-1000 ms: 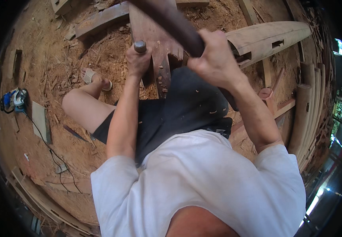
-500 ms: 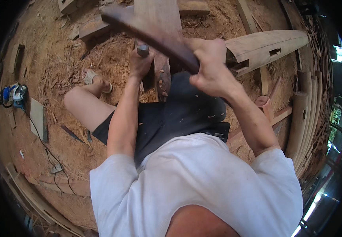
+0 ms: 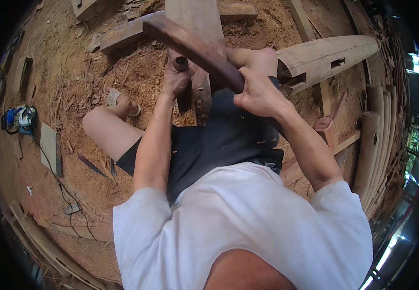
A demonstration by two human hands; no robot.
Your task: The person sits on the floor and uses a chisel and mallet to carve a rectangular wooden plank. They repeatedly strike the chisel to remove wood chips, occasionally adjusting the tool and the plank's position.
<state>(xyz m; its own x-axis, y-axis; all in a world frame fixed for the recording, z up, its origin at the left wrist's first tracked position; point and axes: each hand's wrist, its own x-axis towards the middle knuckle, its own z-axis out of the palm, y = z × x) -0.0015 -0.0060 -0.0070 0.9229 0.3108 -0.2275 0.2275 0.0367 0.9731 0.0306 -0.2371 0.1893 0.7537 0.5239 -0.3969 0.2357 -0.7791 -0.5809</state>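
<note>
Left grip: the left hand (image 3: 176,79) is closed around a chisel (image 3: 181,64), whose round handle end shows above the fist; the blade below is hidden by the hand.
Right grip: the right hand (image 3: 258,94) is clamped on the handle of a dark wooden mallet (image 3: 190,43), whose head reaches up and to the left, above and just beside the chisel's handle end.
Work piece: a plank (image 3: 197,29) runs away from the person between the knees; the chisel stands on it near its close end.
Cut so far: a dark slot (image 3: 201,101) shows in the plank just right of the left hand, so some wood seems already out; how deep it goes cannot be told.
What is left: the mallet is raised off the chisel, so by my reading the cutting is not finished.
Waste: wood chips (image 3: 137,77) and sawdust cover the floor around the plank.
Nearby timber: a long shaped beam (image 3: 330,53) with cut slots lies to the right.
Floor, left side: a blue power tool (image 3: 18,118) with a cord, well apart from the hands, and a flat board (image 3: 50,145) beside it.
Containers: none can be made out here; nothing is held in a box, tray or bucket.
</note>
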